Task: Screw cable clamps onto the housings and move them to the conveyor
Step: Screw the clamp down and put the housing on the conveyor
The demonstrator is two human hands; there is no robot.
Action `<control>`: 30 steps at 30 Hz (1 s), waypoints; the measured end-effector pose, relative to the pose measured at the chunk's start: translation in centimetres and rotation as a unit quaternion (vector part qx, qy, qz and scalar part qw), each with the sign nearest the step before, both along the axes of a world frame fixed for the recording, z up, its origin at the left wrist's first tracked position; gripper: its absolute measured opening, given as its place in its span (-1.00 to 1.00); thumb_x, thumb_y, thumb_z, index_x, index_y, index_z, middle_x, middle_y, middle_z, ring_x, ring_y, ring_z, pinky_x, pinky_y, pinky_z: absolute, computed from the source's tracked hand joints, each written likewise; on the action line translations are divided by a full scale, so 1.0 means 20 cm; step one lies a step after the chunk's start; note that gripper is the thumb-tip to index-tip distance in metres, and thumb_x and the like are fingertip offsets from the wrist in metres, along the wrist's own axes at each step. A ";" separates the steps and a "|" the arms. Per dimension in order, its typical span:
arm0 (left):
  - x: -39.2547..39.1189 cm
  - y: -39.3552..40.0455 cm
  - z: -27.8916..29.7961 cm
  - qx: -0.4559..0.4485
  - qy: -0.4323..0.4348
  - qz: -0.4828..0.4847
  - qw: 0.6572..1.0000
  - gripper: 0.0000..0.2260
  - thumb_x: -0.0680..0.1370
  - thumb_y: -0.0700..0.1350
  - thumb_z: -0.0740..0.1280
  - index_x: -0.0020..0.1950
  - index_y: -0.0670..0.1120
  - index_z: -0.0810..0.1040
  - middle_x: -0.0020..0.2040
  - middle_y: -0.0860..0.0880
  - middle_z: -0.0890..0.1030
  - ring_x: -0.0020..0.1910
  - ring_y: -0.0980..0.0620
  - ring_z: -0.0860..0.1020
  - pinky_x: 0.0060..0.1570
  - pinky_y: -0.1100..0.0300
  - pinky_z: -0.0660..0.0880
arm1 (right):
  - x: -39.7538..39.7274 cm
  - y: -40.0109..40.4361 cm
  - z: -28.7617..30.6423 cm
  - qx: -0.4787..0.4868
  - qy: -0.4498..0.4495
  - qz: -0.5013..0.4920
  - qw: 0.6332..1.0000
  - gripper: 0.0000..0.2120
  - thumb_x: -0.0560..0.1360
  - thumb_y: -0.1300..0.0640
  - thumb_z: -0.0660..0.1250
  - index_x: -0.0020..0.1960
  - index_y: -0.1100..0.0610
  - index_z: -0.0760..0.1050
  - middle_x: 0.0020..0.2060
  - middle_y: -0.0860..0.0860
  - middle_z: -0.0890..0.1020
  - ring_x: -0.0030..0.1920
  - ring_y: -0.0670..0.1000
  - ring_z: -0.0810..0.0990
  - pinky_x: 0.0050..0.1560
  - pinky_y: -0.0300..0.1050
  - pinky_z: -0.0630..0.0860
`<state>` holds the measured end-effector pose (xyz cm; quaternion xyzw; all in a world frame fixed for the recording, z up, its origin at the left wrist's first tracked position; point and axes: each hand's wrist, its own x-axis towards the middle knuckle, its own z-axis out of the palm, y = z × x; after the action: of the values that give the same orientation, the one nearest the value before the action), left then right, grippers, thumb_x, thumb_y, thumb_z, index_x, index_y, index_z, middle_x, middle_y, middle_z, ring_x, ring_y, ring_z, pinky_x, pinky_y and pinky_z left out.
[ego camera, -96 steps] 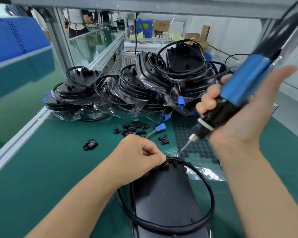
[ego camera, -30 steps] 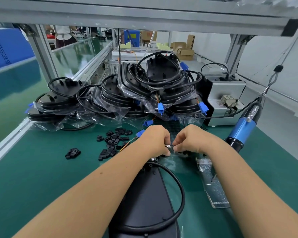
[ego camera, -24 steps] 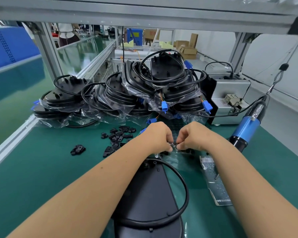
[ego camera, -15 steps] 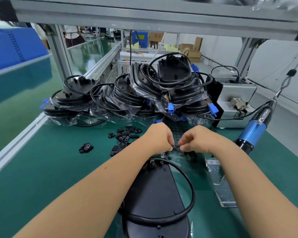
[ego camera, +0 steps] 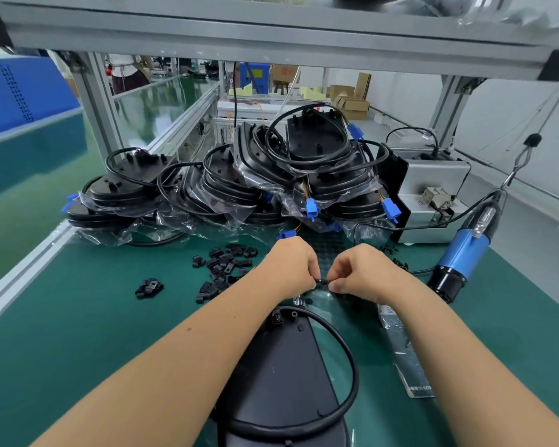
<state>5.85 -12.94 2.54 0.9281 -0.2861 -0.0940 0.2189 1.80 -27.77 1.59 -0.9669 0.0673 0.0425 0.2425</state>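
Observation:
A black housing (ego camera: pixel 281 375) lies flat on the green mat in front of me, with its black cable (ego camera: pixel 349 356) looped over the right side. Just beyond its far end, my left hand (ego camera: pixel 291 266) and my right hand (ego camera: pixel 362 272) meet fingertip to fingertip, both pinching a small black cable clamp (ego camera: pixel 322 281) between them. Loose black clamps (ego camera: pixel 226 262) lie scattered to the left of my hands. The blue electric screwdriver (ego camera: pixel 462 256) hangs on its cord to the right, with no hand on it.
A heap of bagged black housings (ego camera: pixel 239 179) with cables and blue connectors fills the back of the bench. A grey metal screw feeder (ego camera: pixel 433 195) stands at the back right. The conveyor (ego camera: pixel 29 195) runs along the left beyond an aluminium rail. A clear bag (ego camera: pixel 404 350) lies at right.
3.2 s ago my right hand held the screwdriver above the housing; it now hangs free. Over the last second both hands stay together beyond the housing's far end, working the small part.

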 end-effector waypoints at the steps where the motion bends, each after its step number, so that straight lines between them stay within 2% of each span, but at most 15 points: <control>1: 0.00 0.00 0.00 0.002 -0.003 -0.001 1.000 -0.90 0.50 -0.22 0.40 -0.04 -0.08 0.69 -0.04 -0.01 0.68 -0.02 0.00 0.62 0.07 0.11 0.56 | 0.00 0.00 0.00 0.006 0.002 0.000 1.000 -0.81 0.39 0.15 0.50 -0.32 -0.05 0.56 -0.32 -0.12 0.64 -0.27 -0.12 0.59 -0.26 -0.28 0.49; 4: 0.00 0.00 0.00 0.002 -0.006 -0.003 1.000 -0.91 0.50 -0.21 0.41 -0.03 -0.08 0.69 -0.04 -0.02 0.67 -0.02 0.00 0.62 0.06 0.14 0.56 | 0.00 -0.01 0.01 0.030 0.008 0.001 1.000 -0.83 0.37 0.18 0.51 -0.31 -0.01 0.58 -0.34 -0.10 0.65 -0.28 -0.11 0.60 -0.21 -0.22 0.54; 9: 0.00 0.00 0.00 0.006 -0.015 -0.012 1.000 -0.90 0.51 -0.20 0.41 -0.02 -0.08 0.68 -0.03 -0.02 0.68 -0.02 0.01 0.62 0.04 0.23 0.52 | 0.00 -0.04 0.03 0.048 0.031 0.026 0.998 -0.83 0.46 0.13 0.44 -0.24 -0.11 0.60 -0.39 -0.18 0.61 -0.39 -0.27 0.54 -0.33 -0.38 0.39; 14: 0.00 -0.01 0.00 0.010 -0.025 -0.018 0.999 -0.89 0.51 -0.22 0.39 -0.02 -0.09 0.69 -0.02 -0.02 0.68 -0.02 0.01 0.62 0.05 0.20 0.53 | 0.01 -0.02 0.04 -0.009 0.018 0.040 0.999 -0.81 0.46 0.13 0.45 -0.26 -0.12 0.59 -0.32 -0.20 0.61 -0.26 -0.22 0.55 -0.24 -0.32 0.41; 20: 0.02 -0.01 -0.01 0.008 -0.014 -0.022 1.000 -0.90 0.50 -0.20 0.40 -0.01 -0.10 0.68 -0.03 -0.01 0.66 -0.01 0.01 0.61 0.03 0.18 0.55 | 0.01 -0.01 0.01 -0.037 0.022 0.047 0.998 -0.80 0.52 0.15 0.35 -0.25 -0.05 0.48 -0.22 -0.11 0.59 -0.16 -0.08 0.56 -0.13 -0.21 0.48; 23: 0.03 -0.01 -0.02 0.008 0.006 -0.040 0.999 -0.81 0.51 -0.08 0.42 0.08 -0.11 0.66 -0.01 -0.01 0.66 -0.02 0.02 0.60 -0.01 0.19 0.54 | 0.00 -0.01 -0.01 -0.052 0.003 0.059 0.997 -0.83 0.51 0.13 0.34 -0.23 -0.04 0.46 -0.22 -0.10 0.57 -0.18 -0.08 0.53 -0.18 -0.21 0.46; 27: 0.03 -0.05 -0.02 0.027 0.002 -0.051 0.998 -0.88 0.50 -0.12 0.43 -0.05 -0.16 0.68 -0.11 -0.08 0.66 -0.18 0.02 0.53 -0.18 0.19 0.45 | -0.02 -0.01 -0.04 -0.061 -0.042 0.052 0.996 -0.86 0.51 0.16 0.31 -0.20 -0.03 0.44 -0.27 -0.15 0.53 -0.24 -0.12 0.47 -0.24 -0.21 0.40; 30: 0.03 -0.06 -0.01 0.021 0.005 -0.046 0.999 -0.89 0.51 -0.13 0.43 -0.03 -0.15 0.68 -0.06 -0.09 0.67 -0.13 0.01 0.56 -0.10 0.18 0.50 | -0.04 -0.03 -0.06 -0.020 -0.080 0.026 0.996 -0.85 0.53 0.16 0.31 -0.16 -0.06 0.45 -0.27 -0.19 0.51 -0.22 -0.12 0.48 -0.24 -0.26 0.34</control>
<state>6.47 -14.13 2.25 0.9177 -0.3254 -0.1149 0.1968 1.02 -28.38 0.37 -0.9733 0.0230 -0.0295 0.2263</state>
